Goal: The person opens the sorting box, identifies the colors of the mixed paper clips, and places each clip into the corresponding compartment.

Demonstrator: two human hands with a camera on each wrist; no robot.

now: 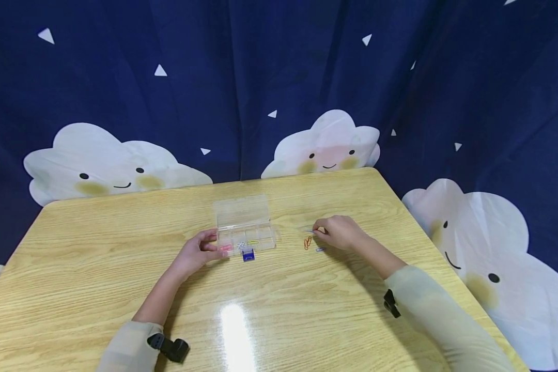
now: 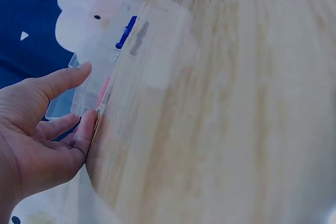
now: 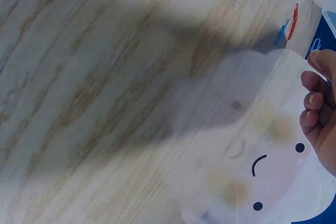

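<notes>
A clear compartment box [image 1: 267, 243] lies on the table with its lid [image 1: 242, 211] raised at the back. Pink paper clips [image 1: 226, 248] fill its front left compartment, with white clips [image 1: 241, 245] and yellow clips [image 1: 253, 242] to the right. My left hand [image 1: 200, 254] holds the box's left end, thumb at the front corner and fingers at the side. The right hand [image 1: 341, 232] pinches a blue paper clip [image 3: 316, 44] between thumb and forefinger, above the table. Red paper clips [image 1: 308, 242] and another blue clip [image 3: 282, 32] lie close to it.
A blue latch [image 1: 248, 255] juts from the box's front. Behind the wooden table [image 1: 121, 248] hangs a dark blue curtain [image 1: 190, 103] with clouds. Black wrist straps [image 1: 168, 347] sit on both sleeves.
</notes>
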